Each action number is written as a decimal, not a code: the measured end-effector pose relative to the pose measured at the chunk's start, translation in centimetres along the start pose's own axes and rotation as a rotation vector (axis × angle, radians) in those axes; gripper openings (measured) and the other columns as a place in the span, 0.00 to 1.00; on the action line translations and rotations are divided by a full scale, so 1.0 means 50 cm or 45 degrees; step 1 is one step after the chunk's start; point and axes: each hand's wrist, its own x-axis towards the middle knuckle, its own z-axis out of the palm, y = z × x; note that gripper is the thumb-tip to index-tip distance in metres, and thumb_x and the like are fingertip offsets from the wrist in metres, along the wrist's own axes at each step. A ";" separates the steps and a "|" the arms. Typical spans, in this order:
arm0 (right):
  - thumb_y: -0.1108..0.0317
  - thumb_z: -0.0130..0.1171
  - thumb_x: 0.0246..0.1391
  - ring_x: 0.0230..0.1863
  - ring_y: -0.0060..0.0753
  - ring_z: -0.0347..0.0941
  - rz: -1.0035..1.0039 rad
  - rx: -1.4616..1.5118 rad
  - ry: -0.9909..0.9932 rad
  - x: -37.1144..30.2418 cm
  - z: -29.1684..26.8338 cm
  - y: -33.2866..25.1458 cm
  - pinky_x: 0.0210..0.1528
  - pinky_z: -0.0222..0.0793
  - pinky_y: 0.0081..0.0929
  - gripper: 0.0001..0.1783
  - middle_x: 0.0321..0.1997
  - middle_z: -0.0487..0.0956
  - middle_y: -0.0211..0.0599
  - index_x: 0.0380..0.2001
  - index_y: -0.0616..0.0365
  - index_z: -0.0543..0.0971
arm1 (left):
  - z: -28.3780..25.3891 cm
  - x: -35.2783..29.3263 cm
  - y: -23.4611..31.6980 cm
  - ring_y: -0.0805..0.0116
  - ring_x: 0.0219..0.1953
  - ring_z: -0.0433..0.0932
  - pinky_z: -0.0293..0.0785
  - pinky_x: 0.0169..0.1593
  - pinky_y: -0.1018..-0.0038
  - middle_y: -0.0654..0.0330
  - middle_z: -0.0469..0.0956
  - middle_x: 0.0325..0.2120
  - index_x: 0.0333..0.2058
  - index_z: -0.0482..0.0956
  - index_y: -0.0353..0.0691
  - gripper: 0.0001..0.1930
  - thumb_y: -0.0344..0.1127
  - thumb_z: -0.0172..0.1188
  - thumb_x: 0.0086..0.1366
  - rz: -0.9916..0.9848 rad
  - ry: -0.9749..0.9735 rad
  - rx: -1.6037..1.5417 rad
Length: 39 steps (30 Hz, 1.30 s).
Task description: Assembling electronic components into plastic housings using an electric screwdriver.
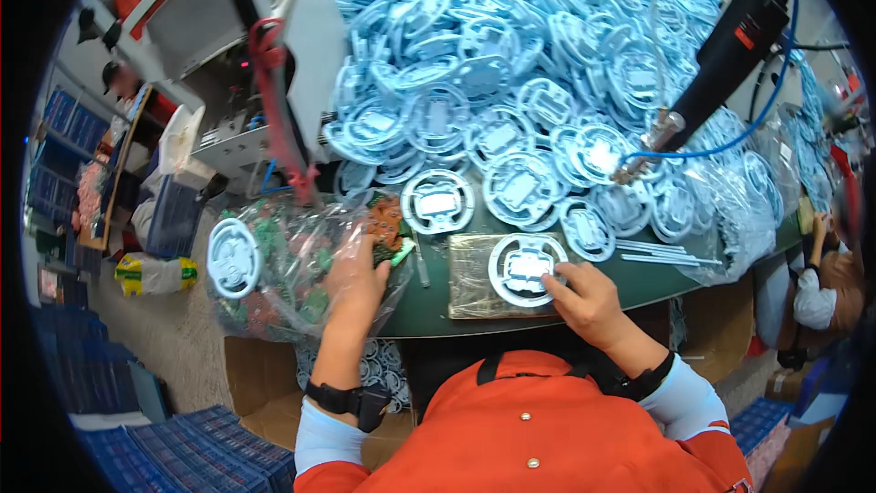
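Observation:
My right hand [589, 303] pinches the right edge of a round, light-blue plastic frame [495, 281], which looks like a small toy steering wheel. The frame lies flat on a block wrapped in clear tape [470, 288] at the table's near edge. To the left, my left hand [356, 278] reaches into a clear plastic bag [306, 260] of small green and orange-brown parts; its fingertips are hidden among them. Another round frame [234, 257] rests on the bag's left side. Close to the left hand's fingers, orange-brown parts [388, 219] show at the bag's mouth.
A large heap of round light-blue frames [511, 64] covers the table behind. From the upper right hangs a black hand tool [730, 59] with a blue hose. Thin white rods [666, 254] lie at right. A dark stand with red wrapping [274, 82] rises at left.

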 end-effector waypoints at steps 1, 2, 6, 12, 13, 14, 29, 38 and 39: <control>0.76 0.65 0.40 0.35 0.40 0.74 0.008 0.034 0.001 -0.019 0.006 0.006 0.35 0.72 0.34 0.21 0.43 0.77 0.40 0.43 0.57 0.80 | 0.000 -0.002 -0.004 0.45 0.46 0.76 0.70 0.50 0.56 0.49 0.78 0.42 0.44 0.74 0.43 0.20 0.33 0.70 0.53 0.066 0.071 -0.024; 0.74 0.65 0.40 0.37 0.40 0.74 0.016 0.031 -0.007 -0.024 0.008 0.004 0.37 0.71 0.33 0.21 0.43 0.77 0.40 0.43 0.57 0.80 | -0.009 -0.003 -0.004 0.42 0.46 0.75 0.69 0.50 0.54 0.48 0.78 0.41 0.43 0.74 0.42 0.19 0.32 0.70 0.53 -0.017 0.016 -0.025; 0.72 0.66 0.41 0.39 0.39 0.74 0.042 -0.015 0.014 -0.040 0.014 0.012 0.39 0.71 0.33 0.21 0.44 0.77 0.38 0.43 0.57 0.80 | -0.042 -0.002 0.042 0.62 0.33 0.76 0.72 0.38 0.68 0.57 0.77 0.30 0.37 0.76 0.39 0.13 0.29 0.70 0.53 -0.004 0.088 -0.245; 0.69 0.67 0.43 0.37 0.36 0.75 0.106 0.033 -0.106 -0.057 0.002 0.007 0.36 0.71 0.30 0.22 0.38 0.76 0.35 0.45 0.58 0.79 | 0.029 -0.029 0.152 0.81 0.25 0.69 0.68 0.30 0.81 0.68 0.74 0.22 0.34 0.78 0.35 0.10 0.30 0.70 0.57 -0.085 -0.187 -0.996; 0.67 0.68 0.43 0.35 0.35 0.75 0.090 0.092 -0.130 -0.052 0.005 0.005 0.35 0.72 0.30 0.23 0.37 0.75 0.35 0.46 0.58 0.79 | 0.049 -0.037 0.164 0.79 0.24 0.70 0.68 0.30 0.80 0.66 0.74 0.21 0.35 0.78 0.35 0.11 0.31 0.70 0.57 -0.071 -0.189 -0.885; 0.67 0.68 0.43 0.35 0.35 0.75 0.091 0.097 -0.126 -0.040 0.000 -0.001 0.35 0.72 0.30 0.23 0.37 0.75 0.35 0.46 0.58 0.79 | 0.065 -0.043 0.171 0.76 0.23 0.71 0.69 0.29 0.79 0.63 0.74 0.21 0.35 0.79 0.35 0.11 0.31 0.70 0.57 -0.056 -0.191 -0.777; 0.68 0.65 0.46 0.31 0.35 0.71 0.010 0.110 -0.137 -0.021 0.003 0.006 0.29 0.69 0.30 0.17 0.36 0.74 0.34 0.42 0.57 0.79 | 0.045 -0.063 0.159 0.60 0.32 0.72 0.69 0.34 0.70 0.57 0.70 0.32 0.39 0.82 0.37 0.14 0.30 0.71 0.53 0.534 0.002 -0.511; 0.71 0.60 0.45 0.35 0.33 0.71 -0.061 -0.117 -0.087 -0.035 -0.006 0.020 0.31 0.68 0.28 0.16 0.43 0.74 0.36 0.41 0.58 0.78 | 0.069 -0.073 0.170 0.74 0.17 0.74 0.71 0.26 0.77 0.60 0.78 0.18 0.40 0.78 0.34 0.11 0.26 0.64 0.58 0.005 -0.115 -0.833; 0.71 0.60 0.45 0.36 0.35 0.71 -0.063 -0.108 -0.105 -0.040 0.001 0.023 0.32 0.68 0.30 0.17 0.43 0.74 0.37 0.42 0.59 0.78 | 0.060 -0.075 0.177 0.75 0.18 0.74 0.71 0.26 0.77 0.60 0.78 0.18 0.40 0.78 0.35 0.10 0.26 0.64 0.59 -0.075 -0.142 -0.856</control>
